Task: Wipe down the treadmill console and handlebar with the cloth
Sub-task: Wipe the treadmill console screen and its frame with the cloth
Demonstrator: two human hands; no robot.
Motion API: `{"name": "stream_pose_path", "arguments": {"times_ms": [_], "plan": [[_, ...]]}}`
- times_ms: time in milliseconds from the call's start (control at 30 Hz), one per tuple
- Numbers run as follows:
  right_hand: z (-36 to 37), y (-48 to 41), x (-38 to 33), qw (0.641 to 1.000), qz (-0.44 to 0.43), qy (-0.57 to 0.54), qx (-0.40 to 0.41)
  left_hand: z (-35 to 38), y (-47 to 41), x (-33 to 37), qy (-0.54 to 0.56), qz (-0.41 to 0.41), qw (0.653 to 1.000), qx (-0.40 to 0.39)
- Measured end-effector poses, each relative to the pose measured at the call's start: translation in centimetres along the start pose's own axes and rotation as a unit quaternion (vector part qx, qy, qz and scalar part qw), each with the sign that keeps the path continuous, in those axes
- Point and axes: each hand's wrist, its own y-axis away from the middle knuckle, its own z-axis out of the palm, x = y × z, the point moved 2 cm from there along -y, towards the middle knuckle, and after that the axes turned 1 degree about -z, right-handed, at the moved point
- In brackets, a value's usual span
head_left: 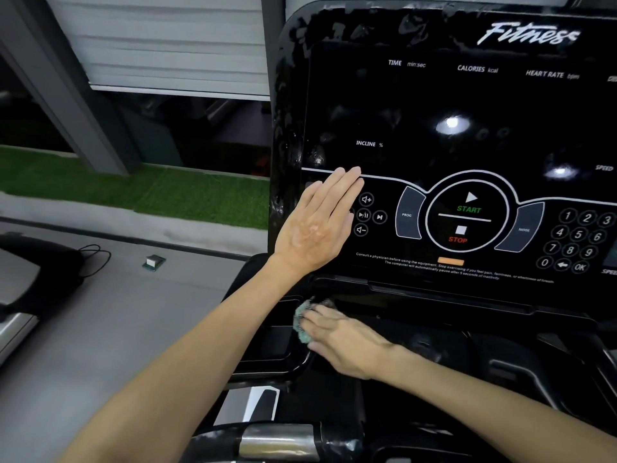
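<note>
From the head view, the treadmill console point(467, 128) fills the upper right. Its glossy black face leans back from the viewer and its long side runs left to right, with the START and STOP ring in the middle and a number pad at the right. The left hand point(317, 225) lies flat on the console's lower left corner, just beside the volume buttons. Its fingers point(344, 185) are straight, pressed together and pointing up and to the right, and they hold nothing. Below the console is a dark ledge, where the right hand point(347, 342) presses a crumpled teal cloth point(302, 324). The fingers of this hand stretch leftward over the wad, though they are blurred. The cloth shows past the fingertips as a bunch that runs roughly up and down the frame, sitting at the ledge's left end. Just left of it is a recessed pocket point(273, 339), too dark inside to tell what it holds. The handlebar point(277, 441) crosses the bottom edge left to right, with a silver grip plate on it. Left of the console's edge is grey floor point(133, 312), with a small box point(154, 262), a loose cable point(95, 259) and a strip of green turf point(167, 192).
</note>
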Motion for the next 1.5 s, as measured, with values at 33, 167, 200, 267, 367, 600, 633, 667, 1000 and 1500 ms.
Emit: {"name": "stream_pose_path", "arguments": {"times_ms": [33, 167, 200, 267, 367, 600, 633, 667, 1000, 1500], "plan": [[0.2, -0.9, -0.4, 1.000, -0.008, 0.003, -0.025, 0.0, 0.0, 0.0, 0.000, 0.000, 1.000, 0.000], [0.7, -2.0, -1.0, 0.999, -0.025, 0.026, -0.003, 0.0, 0.0, -0.1, 0.004, -0.002, 1.000, 0.000], [0.8, -1.6, -0.7, 0.999, -0.027, 0.020, 0.005, 0.0, 0.0, -0.1, 0.004, -0.001, 1.000, -0.001], [0.8, -0.2, 0.0, 0.999, -0.021, 0.012, 0.027, 0.0, 0.0, -0.2, 0.001, 0.000, 1.000, -0.002], [-0.3, 2.3, 1.5, 0.999, 0.019, 0.007, 0.041, -0.1, 0.0, -0.1, -0.004, 0.000, 1.000, -0.003], [-1.1, 3.3, 2.4, 0.998, 0.047, 0.015, 0.031, -0.2, 0.0, 0.0, -0.005, 0.000, 1.000, 0.000], [-0.8, 2.4, 1.9, 0.999, 0.033, -0.005, 0.020, -0.1, 0.0, 0.0, -0.003, 0.000, 1.000, 0.001], [-0.5, 1.4, 1.5, 0.999, 0.019, -0.027, 0.010, -0.1, 0.0, 0.0, -0.001, 0.001, 1.000, 0.002], [-1.1, 0.9, -0.1, 0.994, -0.080, -0.059, -0.043, -0.3, -0.1, -0.1, 0.008, 0.000, 1.000, 0.003], [-3.1, 8.9, 2.7, 0.986, 0.157, -0.049, -0.002, -0.1, 0.0, 0.0, 0.003, -0.007, 1.000, -0.008]]}}
